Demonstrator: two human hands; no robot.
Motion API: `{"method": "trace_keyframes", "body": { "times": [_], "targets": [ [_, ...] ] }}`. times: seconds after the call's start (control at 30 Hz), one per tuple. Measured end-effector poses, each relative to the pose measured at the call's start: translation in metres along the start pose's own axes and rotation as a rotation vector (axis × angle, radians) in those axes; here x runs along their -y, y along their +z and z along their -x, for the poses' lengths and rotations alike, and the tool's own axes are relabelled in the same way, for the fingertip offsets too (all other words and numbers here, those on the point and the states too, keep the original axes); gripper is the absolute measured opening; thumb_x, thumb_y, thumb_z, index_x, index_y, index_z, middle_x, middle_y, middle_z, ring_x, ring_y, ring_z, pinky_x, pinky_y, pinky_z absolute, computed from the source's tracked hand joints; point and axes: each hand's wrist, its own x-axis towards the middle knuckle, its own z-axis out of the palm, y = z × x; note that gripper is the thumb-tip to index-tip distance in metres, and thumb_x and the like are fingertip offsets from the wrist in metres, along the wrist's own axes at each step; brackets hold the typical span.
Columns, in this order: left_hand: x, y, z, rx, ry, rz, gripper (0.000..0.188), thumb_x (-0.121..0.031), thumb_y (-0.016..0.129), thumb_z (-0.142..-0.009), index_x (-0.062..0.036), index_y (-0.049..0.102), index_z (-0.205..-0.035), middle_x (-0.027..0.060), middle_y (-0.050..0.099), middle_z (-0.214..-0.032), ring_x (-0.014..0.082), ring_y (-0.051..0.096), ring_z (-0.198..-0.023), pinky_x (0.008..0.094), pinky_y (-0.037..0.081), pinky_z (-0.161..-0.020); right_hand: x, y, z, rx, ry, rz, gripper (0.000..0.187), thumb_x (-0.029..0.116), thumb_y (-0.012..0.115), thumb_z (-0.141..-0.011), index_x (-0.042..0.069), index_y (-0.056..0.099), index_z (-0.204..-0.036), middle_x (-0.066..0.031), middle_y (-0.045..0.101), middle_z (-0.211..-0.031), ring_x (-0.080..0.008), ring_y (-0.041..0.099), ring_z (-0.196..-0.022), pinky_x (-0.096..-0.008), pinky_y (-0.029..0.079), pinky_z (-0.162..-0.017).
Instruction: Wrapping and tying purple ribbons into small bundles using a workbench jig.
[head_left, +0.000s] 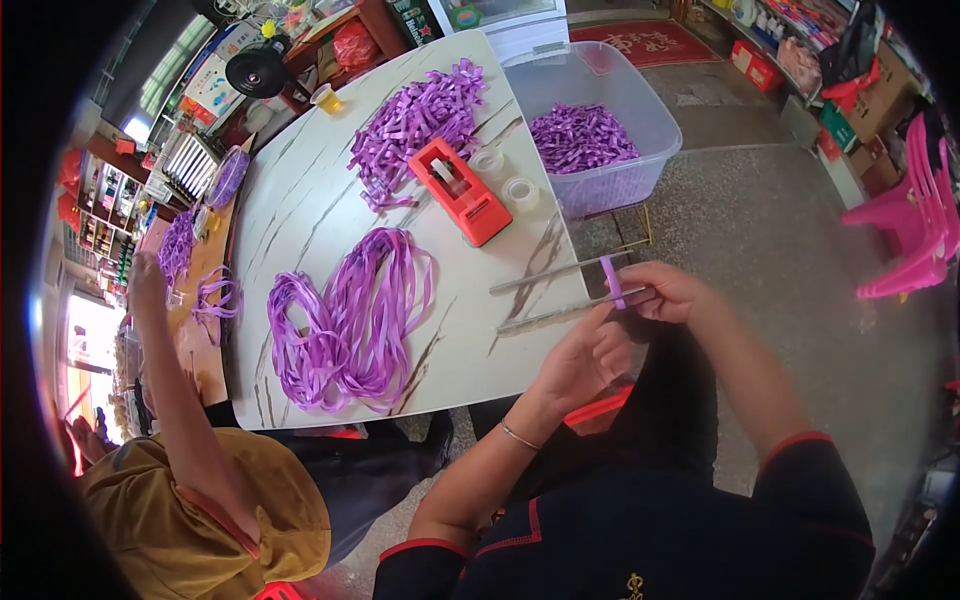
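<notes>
A strip of purple ribbon [612, 283] wraps around two thin metal rods [545, 318] that stick out past the table's right edge. At the rods' outer end, my right hand [668, 291] is closed, its fingertips pinched beside the strip. My left hand [588, 356], a little blurred, comes up from below with most fingers curled and its fingertips at the strip's lower end. What lies between those fingertips is partly hidden. On the table, a red tape dispenser [462, 195] stands by two rolls of clear tape [521, 193] and a heap of short purple ribbon pieces [425, 120].
Long looped purple ribbons [345, 325] lie on the white marbled table [300, 190]. A clear plastic bin [640, 165] holding purple pieces stands off the right edge. At left sits a co-worker in a brown top [220, 510]. Pink plastic chairs [915, 215] are at far right.
</notes>
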Motion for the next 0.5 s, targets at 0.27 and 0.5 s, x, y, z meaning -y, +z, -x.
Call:
{"method": "trace_keyframes", "body": {
  "times": [0.27, 0.5],
  "targets": [
    [0.000, 0.000, 0.001, -0.014, 0.009, -0.009, 0.038, -0.009, 0.042, -0.085, -0.0100, 0.044, -0.123, -0.0029, 0.028, -0.062, 0.0098, 0.034, -0.061, 0.0248, 0.032, -0.064, 0.023, 0.008, 0.023, 0.005, 0.033, 0.158, 0.026, 0.029, 0.059, -0.084, 0.007, 0.063, -0.098, 0.0118, 0.037, -0.058, 0.0010, 0.027, -0.045, -0.0147, 0.018, -0.039],
    [-0.001, 0.004, 0.002, -0.029, 0.002, -0.015, 0.040, -0.009, 0.043, -0.085, -0.0105, 0.042, -0.125, -0.0026, 0.030, -0.063, 0.0093, 0.035, -0.061, 0.0242, 0.032, -0.064, 0.009, 0.001, 0.013, -0.052, -0.053, 0.296, 0.019, 0.025, 0.064, -0.081, 0.010, 0.065, -0.092, 0.0119, 0.045, -0.061, 0.0005, 0.032, -0.047, -0.0163, 0.021, -0.040]
  ]
}}
